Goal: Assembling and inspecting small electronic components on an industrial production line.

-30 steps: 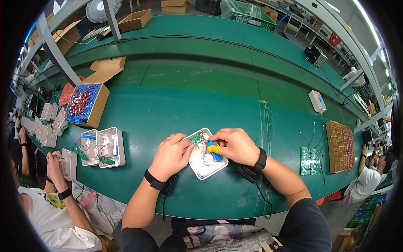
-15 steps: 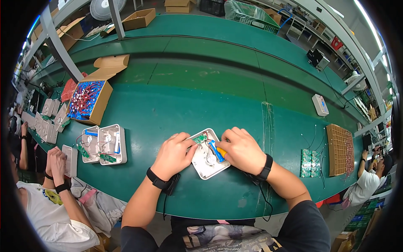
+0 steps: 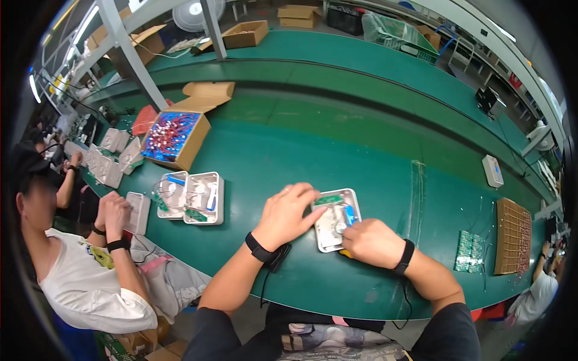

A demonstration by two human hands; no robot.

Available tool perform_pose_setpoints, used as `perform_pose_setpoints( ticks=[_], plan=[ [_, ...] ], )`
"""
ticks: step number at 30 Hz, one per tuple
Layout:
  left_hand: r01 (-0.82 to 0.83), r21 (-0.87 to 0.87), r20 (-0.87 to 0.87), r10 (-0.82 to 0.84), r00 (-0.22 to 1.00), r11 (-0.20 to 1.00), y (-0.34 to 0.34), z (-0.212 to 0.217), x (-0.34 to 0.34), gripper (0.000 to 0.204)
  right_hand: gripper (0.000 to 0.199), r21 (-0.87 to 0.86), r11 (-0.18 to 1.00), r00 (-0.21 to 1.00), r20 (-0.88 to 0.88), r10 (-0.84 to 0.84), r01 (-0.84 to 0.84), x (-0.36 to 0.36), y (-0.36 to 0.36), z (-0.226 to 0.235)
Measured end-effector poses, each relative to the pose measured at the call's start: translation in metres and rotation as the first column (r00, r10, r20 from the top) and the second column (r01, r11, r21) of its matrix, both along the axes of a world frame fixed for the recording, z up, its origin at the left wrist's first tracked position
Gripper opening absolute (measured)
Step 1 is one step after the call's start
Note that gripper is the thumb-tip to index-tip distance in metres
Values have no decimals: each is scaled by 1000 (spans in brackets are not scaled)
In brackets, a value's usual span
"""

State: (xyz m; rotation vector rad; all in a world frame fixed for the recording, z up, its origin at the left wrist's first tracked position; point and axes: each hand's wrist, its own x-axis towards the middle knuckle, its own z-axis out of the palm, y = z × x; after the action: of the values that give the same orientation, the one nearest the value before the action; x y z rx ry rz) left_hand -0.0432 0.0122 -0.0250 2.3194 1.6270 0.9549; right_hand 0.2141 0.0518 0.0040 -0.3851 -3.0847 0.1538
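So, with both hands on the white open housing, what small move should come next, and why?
Probably the right hand should press the wires down flat inside the white housing, while the left hand steadies its left edge. Both hands rest on the housing, a blue part and a green board show inside, and no cover is on it yet.

We've open green tabletop (image 3: 361, 138) far of the white housing (image 3: 335, 218), w/ room to pass. Left: two white trays (image 3: 191, 197) and a cardboard box of parts (image 3: 174, 138) block. Right: green boards (image 3: 466, 251) and brown tray (image 3: 513, 236), well apart.
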Motion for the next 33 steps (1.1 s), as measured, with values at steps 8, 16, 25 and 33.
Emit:
perform_pose_setpoints(
  ticks=[8,16,25,33],
  plan=[
    [-718,173,-374,719,585,674,1,-13,-72,37,4,237,916,937,-212,-277,325,28,80,1],
    [-547,-2,-401,500,767,837,2,-18,-34,27,10,227,714,742,-333,-582,663,86,188,-41],
    [-16,108,-269,45,962,994,-9,-27,28,14,16,252,619,666,-359,-654,743,77,183,-29],
    [127,184,92,-146,985,975,-18,-30,15,10,30,-171,979,886,-430,-175,111,-31,52,-15]
  ],
)
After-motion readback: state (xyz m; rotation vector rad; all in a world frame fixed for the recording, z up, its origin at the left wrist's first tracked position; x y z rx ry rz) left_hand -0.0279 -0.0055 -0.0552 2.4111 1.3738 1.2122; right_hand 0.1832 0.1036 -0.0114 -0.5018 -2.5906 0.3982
